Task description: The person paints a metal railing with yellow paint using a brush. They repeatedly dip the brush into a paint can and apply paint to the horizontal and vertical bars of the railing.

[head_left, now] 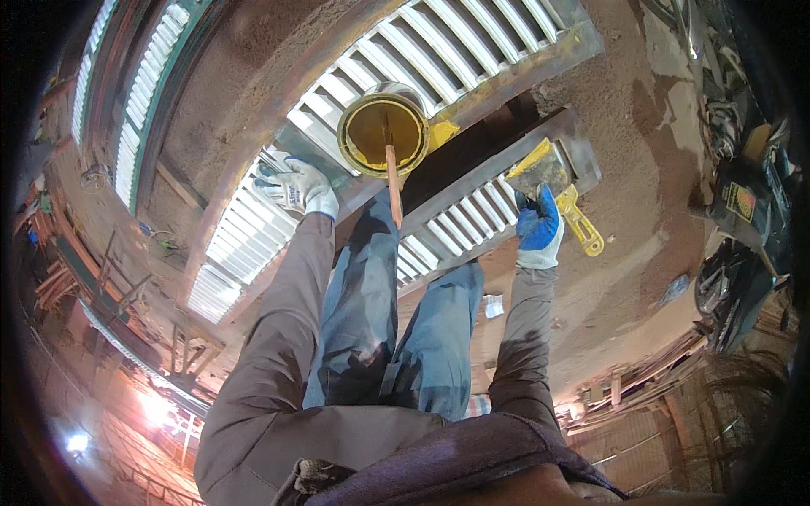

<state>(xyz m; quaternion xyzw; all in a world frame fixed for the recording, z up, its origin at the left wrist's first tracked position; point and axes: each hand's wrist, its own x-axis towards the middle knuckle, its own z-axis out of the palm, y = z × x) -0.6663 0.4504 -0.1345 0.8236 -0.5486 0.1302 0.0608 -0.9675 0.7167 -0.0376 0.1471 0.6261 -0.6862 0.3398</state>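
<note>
My left hand (295, 187), in a white and grey glove, lies with fingers extended on the slats of a long louvred metal panel (239, 246). My right hand (538, 229), in a blue and white glove, grips a putty knife (580, 221) with a yellow handle. Yellow paste (530, 158) coats part of its broad blade, which is over the end of a smaller louvred panel (456, 226). Between my hands, an open tin (371, 167) stands on the long panel. A wooden stick (392, 181) leans out of it, and yellow paste lines its rim.
Yellow paste (442, 132) smears the long panel's frame beside the tin. More louvred panels (148, 105) are at the far left. Dark bags and clutter (742, 207) lie at the right. A small scrap (493, 305) rests on the ground near my right leg. A bright light glows lower left.
</note>
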